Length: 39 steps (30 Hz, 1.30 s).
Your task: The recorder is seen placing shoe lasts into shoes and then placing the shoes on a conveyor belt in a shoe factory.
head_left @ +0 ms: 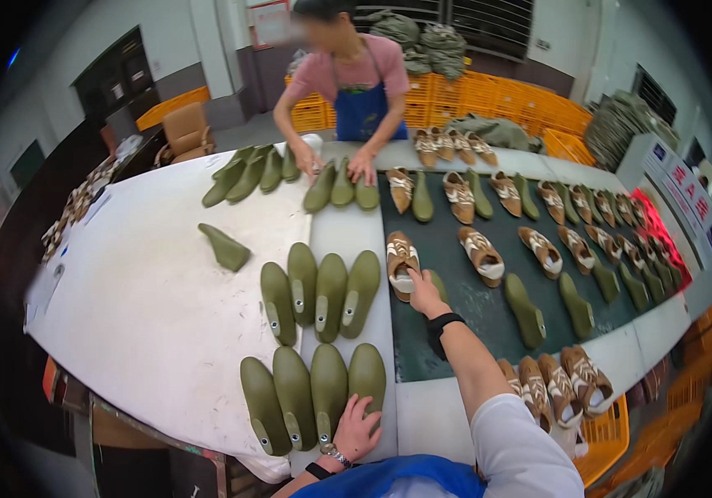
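At the near edge of the table, my left hand [358,432] rests with bent fingers around the heel end of a green shoe last [367,378], the rightmost in a row of several. My right hand [427,294] reaches forward and grips the heel of a brown sneaker [402,256] with white stripes, at the left edge of the dark green belt [455,336]. Partly hidden behind that hand is another green last [438,285]. Between my hands and the co-worker stands a second row of green lasts [330,295].
Across the table a co-worker in a blue apron [358,112] has both hands on green lasts [342,184]. One last [223,247] lies alone on the white cloth [140,290]. Sneakers and lasts line the belt; several sneakers [562,388] stand at its near side above an orange crate [609,440].
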### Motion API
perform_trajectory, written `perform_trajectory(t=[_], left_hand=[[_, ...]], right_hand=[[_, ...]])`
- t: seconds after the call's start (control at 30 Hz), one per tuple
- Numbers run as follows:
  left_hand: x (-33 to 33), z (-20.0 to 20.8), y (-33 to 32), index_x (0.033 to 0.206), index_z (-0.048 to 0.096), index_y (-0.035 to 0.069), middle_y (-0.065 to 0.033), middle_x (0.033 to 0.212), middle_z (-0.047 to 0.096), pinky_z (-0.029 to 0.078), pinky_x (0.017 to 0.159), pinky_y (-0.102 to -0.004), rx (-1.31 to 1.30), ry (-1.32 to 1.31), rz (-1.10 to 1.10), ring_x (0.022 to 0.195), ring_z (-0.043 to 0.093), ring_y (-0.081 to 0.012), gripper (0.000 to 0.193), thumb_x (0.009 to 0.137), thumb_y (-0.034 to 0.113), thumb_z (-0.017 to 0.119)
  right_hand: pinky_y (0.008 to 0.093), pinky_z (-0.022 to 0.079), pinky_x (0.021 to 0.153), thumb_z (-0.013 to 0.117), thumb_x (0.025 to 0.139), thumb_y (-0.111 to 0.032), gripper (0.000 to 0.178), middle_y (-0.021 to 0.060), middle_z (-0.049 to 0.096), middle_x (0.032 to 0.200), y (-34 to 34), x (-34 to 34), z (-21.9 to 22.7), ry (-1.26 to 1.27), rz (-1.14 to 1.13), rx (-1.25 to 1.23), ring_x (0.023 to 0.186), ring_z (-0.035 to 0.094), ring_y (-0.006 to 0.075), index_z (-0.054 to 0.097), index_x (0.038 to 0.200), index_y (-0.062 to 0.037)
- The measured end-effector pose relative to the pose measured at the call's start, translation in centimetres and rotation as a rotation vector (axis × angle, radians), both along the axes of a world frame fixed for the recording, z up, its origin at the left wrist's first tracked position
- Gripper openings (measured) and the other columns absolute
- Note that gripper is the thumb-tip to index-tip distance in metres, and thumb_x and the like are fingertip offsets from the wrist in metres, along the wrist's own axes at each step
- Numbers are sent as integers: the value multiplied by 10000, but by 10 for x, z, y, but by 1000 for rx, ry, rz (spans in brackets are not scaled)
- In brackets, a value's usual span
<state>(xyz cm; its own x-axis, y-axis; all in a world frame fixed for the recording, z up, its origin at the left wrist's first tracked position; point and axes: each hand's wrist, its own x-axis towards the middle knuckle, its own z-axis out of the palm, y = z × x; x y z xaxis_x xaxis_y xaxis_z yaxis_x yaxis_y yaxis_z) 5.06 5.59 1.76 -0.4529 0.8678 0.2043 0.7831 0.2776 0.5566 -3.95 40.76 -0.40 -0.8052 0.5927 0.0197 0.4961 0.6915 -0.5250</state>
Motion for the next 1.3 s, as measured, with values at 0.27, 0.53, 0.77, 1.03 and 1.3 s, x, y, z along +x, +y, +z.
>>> perform_trajectory(t=[0.27,0.53,0.77,1.03,1.3], left_hand=[[-3,-4,-4,980,588,95,-183,1205,426,346,989,-470,-4,-11,19,1180,351,-422,330,665,146,672],[0,-10,-3,981,590,98,-162,1233,420,391,936,-452,1,30,46,1199,342,-399,304,689,165,647],[-2,-16,-4,1003,590,48,-178,995,540,414,852,-445,-52,11,5,992,483,-387,346,689,189,622],[2,-27,7,976,591,31,-165,918,574,423,813,-419,27,187,23,919,530,-339,316,714,206,592],[1,-36,-7,995,581,26,-168,952,562,408,835,-421,14,300,98,944,518,-337,338,716,217,589]], right_hand=[[431,448,824,586,799,-259,554,196,533,1102,-95,-10,19,50,300,-55,999,535,363,375,1296,-135],[441,481,717,511,841,-370,488,180,614,944,-190,2,0,-302,650,141,846,596,356,402,1273,-170],[420,465,796,511,852,-339,370,143,604,1012,-225,80,24,-39,764,-74,921,566,360,552,1160,-138],[472,281,975,574,731,-279,193,48,577,1032,-265,152,9,533,614,149,1124,438,269,663,852,-158],[448,272,1003,572,721,-254,137,12,580,958,-279,156,-3,637,504,74,1118,437,243,661,758,-156]])
